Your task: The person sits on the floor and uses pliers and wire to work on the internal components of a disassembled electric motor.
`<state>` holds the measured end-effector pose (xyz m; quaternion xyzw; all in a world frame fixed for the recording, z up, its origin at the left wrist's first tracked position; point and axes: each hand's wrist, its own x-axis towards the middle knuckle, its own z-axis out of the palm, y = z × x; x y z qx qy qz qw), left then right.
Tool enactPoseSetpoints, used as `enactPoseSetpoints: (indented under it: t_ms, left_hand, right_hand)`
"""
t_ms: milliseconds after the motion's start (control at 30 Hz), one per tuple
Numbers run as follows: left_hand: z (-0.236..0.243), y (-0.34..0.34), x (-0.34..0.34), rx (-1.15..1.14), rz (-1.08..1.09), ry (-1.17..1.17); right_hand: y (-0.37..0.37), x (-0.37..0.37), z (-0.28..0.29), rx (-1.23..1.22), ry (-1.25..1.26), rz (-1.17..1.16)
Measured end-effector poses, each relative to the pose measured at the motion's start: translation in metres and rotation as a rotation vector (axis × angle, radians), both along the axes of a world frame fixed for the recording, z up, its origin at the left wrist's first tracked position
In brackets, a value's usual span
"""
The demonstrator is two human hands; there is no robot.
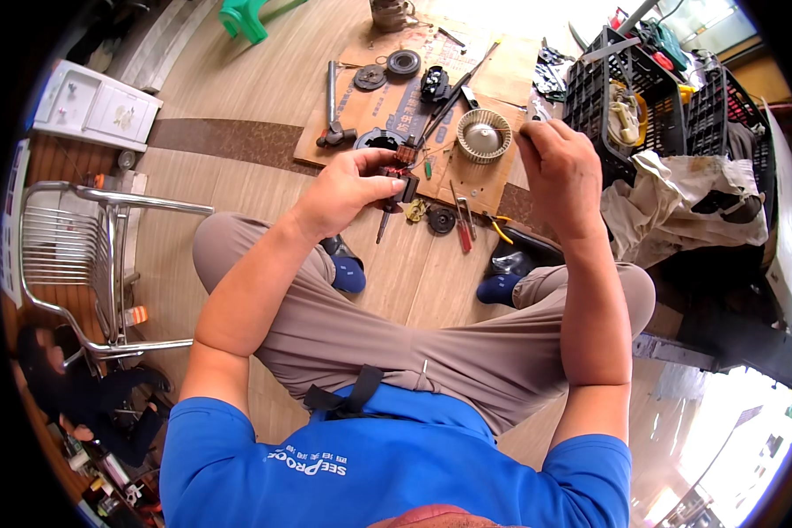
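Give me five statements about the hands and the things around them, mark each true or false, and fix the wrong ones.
1. The left hand holds a motor armature with copper windings. True.
2. The hammer is in the right hand. False: the hammer lies on the cardboard, to the left of the round fan wheel.
3. The fan wheel rests on the cardboard. True.
4. The metal chair is on the right side of the picture. False: it is on the left; the black crates are on the right.
5. The two hands are touching each other. False: they are well apart, with the fan wheel showing between them.
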<state>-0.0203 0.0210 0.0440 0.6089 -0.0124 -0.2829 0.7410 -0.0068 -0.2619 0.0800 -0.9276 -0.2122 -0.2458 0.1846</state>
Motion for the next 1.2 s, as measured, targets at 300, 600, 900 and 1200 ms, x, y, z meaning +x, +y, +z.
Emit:
enactPoseSetpoints:
  t_ms: [300,600,900,1200]
  left_hand:
    - [-0.002,-0.004,-0.005,0.221,-0.017,-0.213]
    - [0.0,-0.007,-0.01,0.39,-0.069,-0.416]
    - [0.002,-0.005,-0.013,0.51,-0.076,-0.526]
    - [-0.003,-0.006,-0.015,0.603,-0.065,-0.6]
  right_hand:
    - [-0.006,0.004,-0.029,0.042,0.464,-0.029]
    - [0.039,-0.007,-0.06,0.52,0.66,0.483]
    - [0.054,-0.013,-0.038,0.504,0.886,0.458]
    - [0.063,-0.017,-0.043,0.439,0.585,0.471]
